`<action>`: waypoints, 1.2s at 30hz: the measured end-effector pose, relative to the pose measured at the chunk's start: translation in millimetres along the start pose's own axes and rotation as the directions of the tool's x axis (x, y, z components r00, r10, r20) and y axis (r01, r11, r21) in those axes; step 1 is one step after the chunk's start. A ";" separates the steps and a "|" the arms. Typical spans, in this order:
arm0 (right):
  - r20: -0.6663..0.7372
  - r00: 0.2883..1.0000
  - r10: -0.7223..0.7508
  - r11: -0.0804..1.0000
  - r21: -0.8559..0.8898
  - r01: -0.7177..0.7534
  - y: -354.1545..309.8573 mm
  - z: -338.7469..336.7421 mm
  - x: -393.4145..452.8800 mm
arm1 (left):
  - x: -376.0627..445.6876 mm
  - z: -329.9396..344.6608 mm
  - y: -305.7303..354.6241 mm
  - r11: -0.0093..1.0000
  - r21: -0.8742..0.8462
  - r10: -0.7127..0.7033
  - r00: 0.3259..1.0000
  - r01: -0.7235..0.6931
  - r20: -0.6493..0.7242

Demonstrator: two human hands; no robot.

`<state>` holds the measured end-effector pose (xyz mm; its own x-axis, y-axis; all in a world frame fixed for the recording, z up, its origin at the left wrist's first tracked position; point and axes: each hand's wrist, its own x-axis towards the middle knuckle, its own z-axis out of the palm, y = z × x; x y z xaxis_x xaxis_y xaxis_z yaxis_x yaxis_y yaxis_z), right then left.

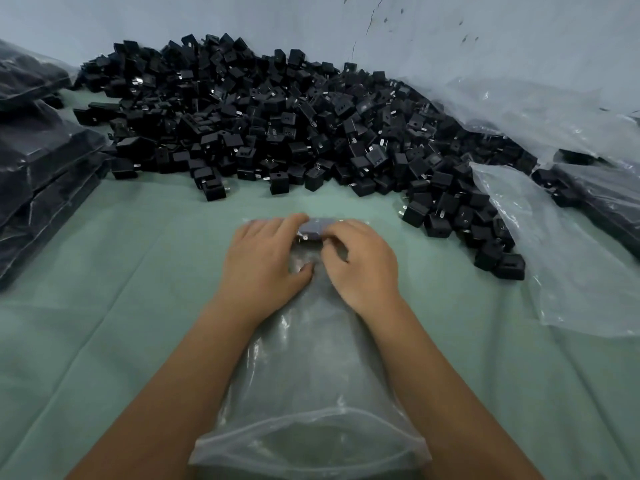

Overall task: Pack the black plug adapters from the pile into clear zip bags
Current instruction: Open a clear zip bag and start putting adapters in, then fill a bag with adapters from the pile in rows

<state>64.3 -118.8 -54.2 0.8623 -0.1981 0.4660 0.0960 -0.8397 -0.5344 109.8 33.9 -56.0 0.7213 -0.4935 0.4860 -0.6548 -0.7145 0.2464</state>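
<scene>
A clear zip bag (304, 386) lies lengthwise on the green cloth, its open mouth toward me. At its far closed end a black plug adapter (314, 229) sits inside the plastic. My left hand (266, 261) rests on the bag with its fingers curved against the adapter's left side. My right hand (360, 261) lies on the bag too, its fingers curled at the adapter's right side. Both hands handle the adapter through the plastic. Beyond them spreads a big pile of black plug adapters (277, 123).
Stacks of filled bags (41, 157) stand at the left edge. Loose clear plastic sheeting (554, 244) lies at the right, with more packed bags (602, 199) beneath it. A pale wall (450, 32) backs the pile. Green cloth (138, 271) covers the table.
</scene>
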 end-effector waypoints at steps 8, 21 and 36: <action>-0.246 0.935 0.255 0.950 0.246 -0.195 15.3 -11.4 1.0 | -0.6 -10.5 -20.6 0.898 -0.227 -0.406 0.909 0.378 -0.091; -0.085 0.933 0.351 0.916 0.238 -0.323 22.5 -7.3 3.0 | 2.0 -3.7 -25.2 0.825 -0.415 -0.441 0.896 0.384 -0.046; 0.178 0.972 0.151 0.987 0.029 -0.158 21.5 -8.2 2.9 | 4.4 -8.5 -5.9 0.999 0.034 -0.050 0.941 0.041 0.334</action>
<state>64.8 -141.6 -58.6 0.9415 -0.2290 0.2472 -0.0272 -0.7829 -0.6216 115.0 40.1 -48.2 0.7868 -0.5946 0.1653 -0.6169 -0.7505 0.2370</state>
